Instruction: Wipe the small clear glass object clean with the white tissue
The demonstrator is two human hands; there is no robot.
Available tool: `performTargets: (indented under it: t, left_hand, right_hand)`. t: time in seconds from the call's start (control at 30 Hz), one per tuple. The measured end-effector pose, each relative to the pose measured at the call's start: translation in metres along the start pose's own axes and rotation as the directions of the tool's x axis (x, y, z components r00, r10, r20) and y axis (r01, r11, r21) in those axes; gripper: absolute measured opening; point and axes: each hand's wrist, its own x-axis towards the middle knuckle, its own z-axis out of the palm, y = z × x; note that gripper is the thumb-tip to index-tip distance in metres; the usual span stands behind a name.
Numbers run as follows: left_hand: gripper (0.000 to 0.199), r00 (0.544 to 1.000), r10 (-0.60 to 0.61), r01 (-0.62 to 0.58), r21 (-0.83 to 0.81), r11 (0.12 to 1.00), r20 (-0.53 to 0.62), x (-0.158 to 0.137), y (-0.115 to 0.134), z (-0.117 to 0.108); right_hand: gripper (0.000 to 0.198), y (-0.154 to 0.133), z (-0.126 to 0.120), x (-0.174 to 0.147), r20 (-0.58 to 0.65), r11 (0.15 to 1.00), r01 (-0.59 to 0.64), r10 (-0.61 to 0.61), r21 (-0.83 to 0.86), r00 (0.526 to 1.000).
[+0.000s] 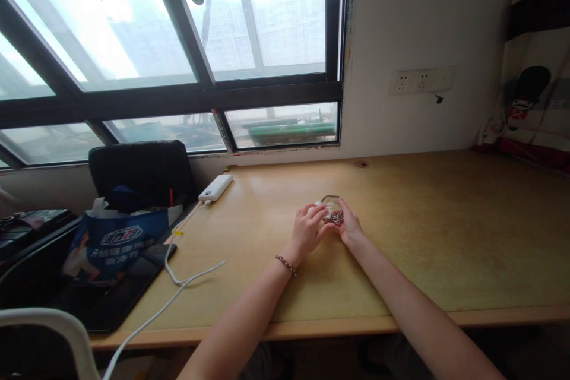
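Two hands meet between the surface's (pixel 445 237) front and back edges: the right hand (pixel 351 225) curls its fingers around a clear cup (pixel 333 218); the left hand (pixel 306 228) seemingly pinches white tissue (pixel 319 205) there. Probably wiping; another stroke needs steady support.

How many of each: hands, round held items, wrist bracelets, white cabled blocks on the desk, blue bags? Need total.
Hands: 2 (left hand, right hand)
Round held item: 1
Wrist bracelet: 1
White cabled block: 1
Blue bag: 1
Total: 6
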Motion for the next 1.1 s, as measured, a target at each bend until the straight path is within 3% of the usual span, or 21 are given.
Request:
performTargets:
  t: [0.17, 0.33, 0.57, 0.67, 0.8, 0.93, 1.03, 1.1]
  left_hand:
    - [0.034, 0.991, 0.001, -0.03, 0.213, 0.977, 0.134, 0.004, 0.006, -0.005]
    - [0.038, 0.982, -0.046, -0.006, 0.279, 0.96, 0.182, 0.004, 0.005, 0.008]
    - [0.026, 0.997, 0.006, -0.027, 0.306, 0.951, 0.071, 0.004, 0.005, 0.004]
    - [0.026, 0.997, 0.023, -0.039, 0.24, 0.97, 0.071, 0.005, 0.003, -0.001]
    - [0.024, 0.981, 0.162, -0.175, 0.112, 0.978, 0.11, 0.005, -0.003, -0.004]
    - [0.024, 0.954, 0.273, -0.288, 0.131, 0.948, 0.125, 0.005, -0.008, -0.003]
    - [0.027, 0.963, 0.248, -0.264, 0.207, 0.942, 0.1, 0.002, -0.009, -0.002]
    - [0.028, 0.982, 0.17, -0.185, 0.265, 0.946, 0.077, 0.001, -0.007, -0.002]
  right_hand:
    - [0.028, 0.007, 0.0, 0.004, 0.037, 1.0, -0.01, 0.009, 0.024, 0.999]
    - [0.021, 0.008, 0.001, 0.003, 0.072, 0.994, -0.088, 0.084, 0.061, 0.994]
    - [0.022, 0.002, 0.002, -0.002, 0.15, 0.98, -0.157, 0.137, 0.126, 0.979]
    - [0.021, 0.003, 0.001, -0.001, 0.146, 0.977, -0.152, 0.131, 0.15, 0.981]
    - [0.026, 0.0, -0.003, 0.003, 0.145, 0.972, -0.16, 0.136, 0.17, 0.98]
    - [0.03, -0.004, -0.005, 0.005, 0.118, 0.973, -0.136, 0.115, 0.186, 0.986]
    - [0.029, -0.004, -0.003, 0.003, 0.122, 0.978, -0.136, 0.117, 0.159, 0.986]
    - [0.029, -0.002, -0.002, 0.001, 0.142, 0.984, -0.139, 0.123, 0.115, 0.982]
